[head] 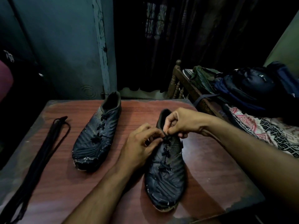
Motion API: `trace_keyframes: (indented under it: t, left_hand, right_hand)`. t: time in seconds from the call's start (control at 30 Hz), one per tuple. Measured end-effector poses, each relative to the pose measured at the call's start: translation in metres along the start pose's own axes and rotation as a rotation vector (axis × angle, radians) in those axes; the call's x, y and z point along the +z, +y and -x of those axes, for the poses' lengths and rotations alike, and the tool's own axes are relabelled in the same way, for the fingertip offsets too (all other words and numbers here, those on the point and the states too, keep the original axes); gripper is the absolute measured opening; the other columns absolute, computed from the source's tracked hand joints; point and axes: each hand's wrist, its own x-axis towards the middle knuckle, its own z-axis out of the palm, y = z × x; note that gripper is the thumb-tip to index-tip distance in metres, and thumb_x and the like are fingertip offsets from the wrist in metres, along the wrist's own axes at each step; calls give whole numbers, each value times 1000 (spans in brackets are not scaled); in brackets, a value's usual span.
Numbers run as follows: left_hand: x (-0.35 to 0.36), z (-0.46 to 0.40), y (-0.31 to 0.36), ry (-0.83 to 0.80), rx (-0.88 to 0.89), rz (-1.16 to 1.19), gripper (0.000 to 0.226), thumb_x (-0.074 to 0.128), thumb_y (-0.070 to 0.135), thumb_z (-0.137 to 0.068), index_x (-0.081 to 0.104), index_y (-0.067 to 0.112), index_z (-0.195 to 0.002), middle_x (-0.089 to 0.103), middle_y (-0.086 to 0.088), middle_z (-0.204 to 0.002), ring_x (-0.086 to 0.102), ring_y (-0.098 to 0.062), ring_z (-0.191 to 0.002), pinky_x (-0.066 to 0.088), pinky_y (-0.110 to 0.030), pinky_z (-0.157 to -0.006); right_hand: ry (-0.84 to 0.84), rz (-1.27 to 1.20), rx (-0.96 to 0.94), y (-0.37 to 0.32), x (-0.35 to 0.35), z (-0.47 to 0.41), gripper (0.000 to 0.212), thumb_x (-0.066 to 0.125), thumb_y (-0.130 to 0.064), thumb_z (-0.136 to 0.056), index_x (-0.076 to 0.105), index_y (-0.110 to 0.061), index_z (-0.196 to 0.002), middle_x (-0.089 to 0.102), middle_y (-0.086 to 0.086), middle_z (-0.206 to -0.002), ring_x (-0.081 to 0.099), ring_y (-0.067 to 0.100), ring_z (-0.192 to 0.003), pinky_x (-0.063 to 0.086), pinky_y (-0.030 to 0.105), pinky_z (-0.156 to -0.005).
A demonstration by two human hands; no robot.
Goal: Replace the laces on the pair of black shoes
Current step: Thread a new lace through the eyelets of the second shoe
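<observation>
Two worn black shoes lie on a reddish wooden table (pixel 210 175), toes toward me. The left shoe (pixel 97 136) lies untouched, its black lace threaded. Over the upper eyelets of the right shoe (pixel 166 178) both my hands meet. My left hand (pixel 142 143) pinches the black lace (pixel 166 138) at the top of the lacing from the left. My right hand (pixel 179 122) pinches the same lace from above and right. A bundle of long black laces (pixel 42 157) lies stretched along the table's left side.
A bed with patterned cloth (pixel 267 133), dark backpacks (pixel 252 88) and a wooden bedpost (pixel 176 78) stands right of the table. A blue door (pixel 64 54) and dark curtain (pixel 178 46) are behind. A maroon chair back (pixel 4 81) is at far left.
</observation>
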Motion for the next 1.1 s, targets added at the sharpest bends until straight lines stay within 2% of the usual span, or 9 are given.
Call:
trace_keyframes:
  t: [0.23, 0.37, 0.47, 0.57, 0.67, 0.77, 0.93, 1.03, 1.1]
  left_hand:
    - [-4, -3, -6, -129, 117, -71, 19, 54, 36, -100, 66, 34, -116, 51, 16, -101, 56, -5, -86, 50, -25, -70]
    - [-15, -5, -9, -300, 168, -251, 21, 48, 39, -104, 58, 41, -122, 34, 21, -101, 49, -6, -82, 51, -36, -68]
    - [-18, -3, -4, -274, 165, -217, 18, 52, 31, -104, 57, 37, -119, 33, 25, -103, 47, -1, -85, 49, -30, -71]
    - [-16, -2, -1, -250, 172, -206, 18, 51, 29, -104, 56, 35, -120, 38, 24, -104, 51, -4, -88, 52, -36, -73]
    - [-17, 0, -2, -263, 142, -204, 19, 46, 35, -105, 56, 36, -121, 46, 16, -108, 56, -10, -90, 52, -42, -74]
    - [-18, 0, -1, -279, 132, -196, 22, 40, 40, -104, 54, 39, -120, 48, 12, -109, 55, -12, -91, 52, -43, -75]
    - [-22, 0, 3, -282, 133, -224, 19, 45, 35, -105, 55, 37, -121, 42, 18, -108, 52, -7, -87, 52, -42, -72]
    - [-20, 1, 3, -255, 147, -230, 16, 48, 30, -106, 55, 33, -120, 43, 18, -107, 54, -9, -87, 52, -40, -72]
    - [-15, 1, 2, -201, 169, -193, 13, 51, 25, -105, 59, 25, -115, 45, 18, -103, 53, -7, -85, 50, -30, -71]
  right_hand:
    - [-49, -87, 43, -1, -2, -3, 26, 67, 13, -83, 69, -13, -89, 70, 11, -80, 45, 8, -43, 32, 19, -44]
    - [-24, 136, -88, -11, 6, -4, 27, 68, 13, -81, 61, -8, -96, 74, 7, -81, 53, 6, -45, 40, 21, -43]
    - [-27, 212, -88, -17, 5, -3, 25, 67, 10, -84, 64, -8, -101, 73, 8, -81, 58, 8, -50, 48, 23, -46]
    - [-60, 228, -13, -18, -2, -1, 13, 65, 1, -91, 69, -7, -101, 70, 9, -70, 63, 16, -53, 54, 29, -53]
    - [-102, 366, -4, -21, -4, -2, 14, 62, -6, -96, 74, -8, -89, 69, 7, -66, 62, 13, -51, 55, 29, -57]
    - [-176, 447, -34, -25, -3, -2, 28, 59, -2, -95, 67, -16, -72, 58, -10, -53, 54, 8, -44, 51, 34, -61]
    - [-225, 430, -37, -24, -8, -2, 17, 64, -7, -96, 72, -8, -81, 59, 0, -62, 52, 8, -45, 49, 35, -64]
    - [-180, 456, -75, -25, -6, -2, 10, 68, -4, -92, 74, -9, -86, 63, -9, -60, 53, 6, -43, 51, 33, -61]
    - [-148, 468, -115, -25, -3, 1, 11, 68, -2, -88, 73, -12, -85, 66, -7, -64, 53, 5, -43, 50, 30, -57]
